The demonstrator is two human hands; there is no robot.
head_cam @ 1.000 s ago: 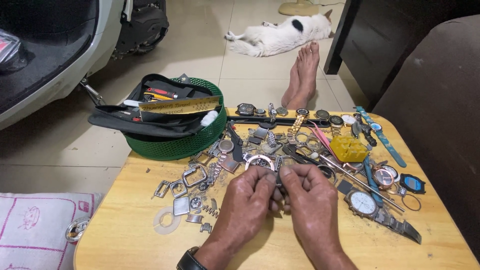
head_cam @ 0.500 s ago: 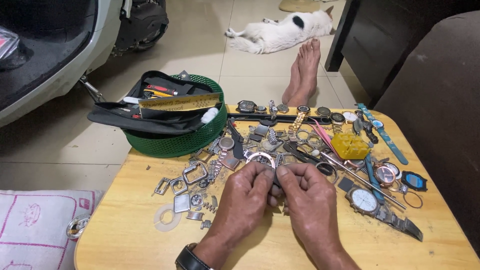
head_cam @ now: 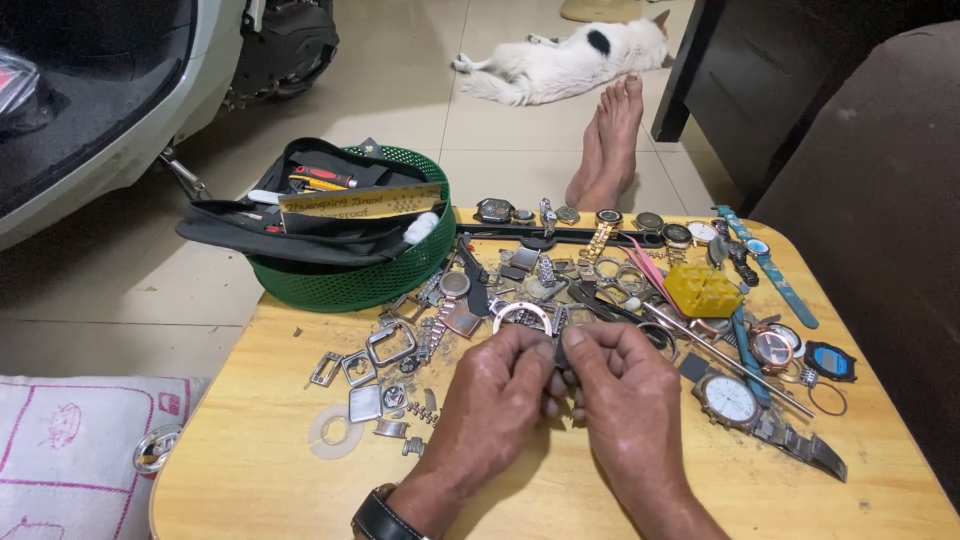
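- Left hand [head_cam: 497, 388] and right hand [head_cam: 622, 392] pressed together above the middle of the wooden table [head_cam: 250, 470], fingertips of both pinching one small dark watch part [head_cam: 562, 352] between them; mostly hidden by the fingers, so exact kind unclear.
- Black watch strap [head_cam: 378, 518] on the left wrist.
- Just beyond the knuckles: round silver watch case [head_cam: 521, 315], amid scattered bezels, links and bands.
- Left of the hands: square metal watch frames [head_cam: 390, 344], a flat clear ring [head_cam: 333, 435].
- Right of the hands: white-dial wristwatch [head_cam: 730, 398] on a steel bracelet, yellow plastic block [head_cam: 704, 290], teal strap [head_cam: 775, 268].
- Far left corner: green mesh basket [head_cam: 372, 281] holding a black tool pouch [head_cam: 270, 225].
- On the floor beyond: bare feet [head_cam: 608, 150], a white cat [head_cam: 565, 65] lying down.
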